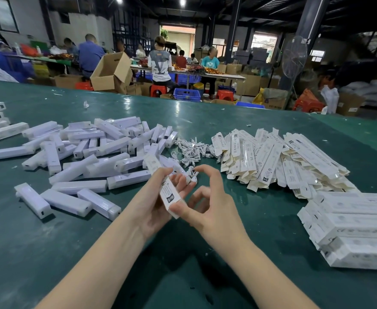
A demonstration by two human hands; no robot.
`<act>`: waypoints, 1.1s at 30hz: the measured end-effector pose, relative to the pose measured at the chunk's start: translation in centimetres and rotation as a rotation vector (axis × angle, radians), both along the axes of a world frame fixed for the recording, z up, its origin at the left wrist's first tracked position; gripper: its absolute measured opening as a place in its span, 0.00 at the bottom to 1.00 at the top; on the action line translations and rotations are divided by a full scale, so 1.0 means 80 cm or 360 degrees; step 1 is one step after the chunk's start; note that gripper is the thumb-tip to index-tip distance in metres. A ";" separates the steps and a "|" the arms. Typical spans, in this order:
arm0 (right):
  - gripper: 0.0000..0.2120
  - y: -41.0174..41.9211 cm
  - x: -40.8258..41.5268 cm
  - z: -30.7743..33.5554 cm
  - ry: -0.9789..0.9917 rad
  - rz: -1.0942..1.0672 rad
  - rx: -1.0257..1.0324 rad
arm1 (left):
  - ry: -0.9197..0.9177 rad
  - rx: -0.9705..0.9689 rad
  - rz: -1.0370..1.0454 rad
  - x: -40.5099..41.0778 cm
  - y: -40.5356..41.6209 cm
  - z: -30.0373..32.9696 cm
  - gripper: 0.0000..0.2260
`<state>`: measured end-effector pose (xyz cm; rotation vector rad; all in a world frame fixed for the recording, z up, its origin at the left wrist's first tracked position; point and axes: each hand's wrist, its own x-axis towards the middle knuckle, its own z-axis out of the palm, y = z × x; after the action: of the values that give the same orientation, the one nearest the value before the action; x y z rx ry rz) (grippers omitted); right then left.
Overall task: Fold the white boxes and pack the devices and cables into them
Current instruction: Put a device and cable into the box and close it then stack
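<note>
Left hand (154,197) holds a slim white printed cardboard box (169,196) upright over the green table (205,112), near centre; right hand (207,206) pinches the box's near end, forefinger arched. Far left: heap of white oblong plastic devices (89,152). Centre: tangled white cables (192,150); right: flat white box blanks (279,159), packed boxes stacked (357,226).

Devices (89,152) heaped left on table (227,114), cables (192,150) centre, flat boxes (279,159) right, packed boxes (357,228) nearer right
</note>
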<state>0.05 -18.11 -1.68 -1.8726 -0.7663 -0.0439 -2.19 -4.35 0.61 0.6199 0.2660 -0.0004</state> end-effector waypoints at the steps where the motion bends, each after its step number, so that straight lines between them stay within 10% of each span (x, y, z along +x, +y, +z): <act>1: 0.40 0.002 0.000 -0.001 0.0132 0.0056 0.0076 | -0.0003 -0.0001 -0.0040 -0.001 0.000 0.001 0.06; 4: 0.50 0.004 -0.002 -0.002 0.0656 0.0313 0.0227 | -0.0016 -0.0015 -0.0245 -0.007 -0.001 0.003 0.07; 8: 0.53 0.006 -0.003 -0.006 0.0487 0.0227 0.0115 | 0.0113 0.0322 -0.0153 -0.006 0.007 0.007 0.06; 13: 0.35 0.003 0.008 0.000 0.0581 0.0082 0.0355 | 0.0408 0.2342 0.0656 0.005 0.050 -0.009 0.08; 17: 0.27 -0.006 0.018 0.005 0.0604 -0.0013 0.0396 | 0.0819 0.3236 0.0234 0.011 0.072 -0.023 0.10; 27: 0.14 -0.010 0.025 0.005 0.0655 0.0015 0.0359 | 0.0790 0.3266 0.0235 0.010 0.079 -0.024 0.07; 30: 0.11 -0.010 0.024 0.007 0.0601 -0.0059 0.0332 | 0.0412 0.2620 0.0498 0.003 0.068 -0.016 0.03; 33: 0.09 -0.005 0.021 0.006 0.0695 -0.0073 0.0343 | -0.0086 0.1570 0.0068 -0.004 0.041 0.000 0.09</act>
<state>1.74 -18.55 -1.18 -1.6151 -0.3995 0.2378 -2.47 -1.07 0.60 1.5918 0.2161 0.1984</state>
